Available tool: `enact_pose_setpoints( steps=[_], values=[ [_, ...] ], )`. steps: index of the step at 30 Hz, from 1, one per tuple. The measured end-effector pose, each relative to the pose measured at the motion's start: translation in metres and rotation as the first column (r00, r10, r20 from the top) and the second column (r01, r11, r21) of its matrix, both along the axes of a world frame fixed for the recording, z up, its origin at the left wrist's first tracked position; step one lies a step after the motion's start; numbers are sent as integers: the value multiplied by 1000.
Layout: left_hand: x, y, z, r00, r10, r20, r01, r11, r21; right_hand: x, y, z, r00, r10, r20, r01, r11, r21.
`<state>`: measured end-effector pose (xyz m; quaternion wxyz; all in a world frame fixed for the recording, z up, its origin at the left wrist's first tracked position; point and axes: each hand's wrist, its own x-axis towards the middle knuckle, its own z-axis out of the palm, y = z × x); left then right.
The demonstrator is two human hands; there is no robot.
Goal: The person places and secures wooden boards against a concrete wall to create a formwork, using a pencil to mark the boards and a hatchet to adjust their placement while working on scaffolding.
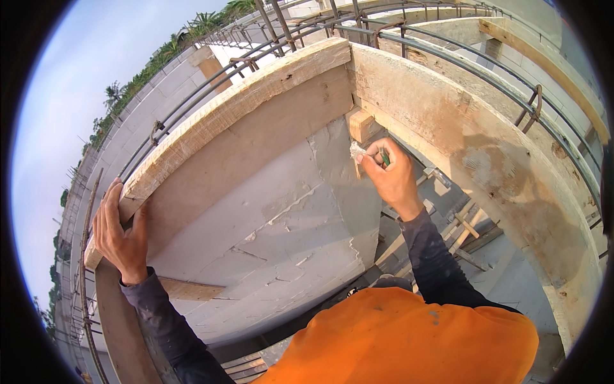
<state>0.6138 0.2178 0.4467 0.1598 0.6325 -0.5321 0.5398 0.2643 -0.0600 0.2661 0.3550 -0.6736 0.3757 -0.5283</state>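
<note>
My left hand (120, 233) is wrapped over the left end of a wooden formwork plank (249, 102), fingers on its outer face and thumb on the inner side. My right hand (395, 177) is closed in a pinch near the inner corner, just below a short wood block (361, 124). A bit of something green (385, 157) shows between its fingers; I cannot tell its kind. A frayed whitish piece (356, 151) sits at the fingertips, against the grey block wall (281, 217). A second wide formwork plank (467, 134) meets the first at the corner.
Steel rebar (448, 48) with stirrups runs along the outside of both planks, and upright bars (281, 24) rise behind the corner. Below my right arm, wooden braces (465, 225) cross a lower level. A loose timber (543, 70) slants at the upper right.
</note>
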Motion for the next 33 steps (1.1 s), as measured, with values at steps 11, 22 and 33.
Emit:
enact_pose_setpoints(
  steps=[11, 22, 33],
  values=[
    [-6, -3, -4, 1000, 25, -15, -25, 999, -22, -5, -13, 3, 994, -55, -97, 54, 998, -22],
    [-11, 10, -3, 990, 125, -68, -126, 992, -12, 4, -21, -19, 991, 109, -81, -105, 993, 59],
    [3, -5, -10, 1000, -14, -10, 12, 973, -228, 13, -40, -60, 939, 207, -275, -198, 978, 58]
  ],
)
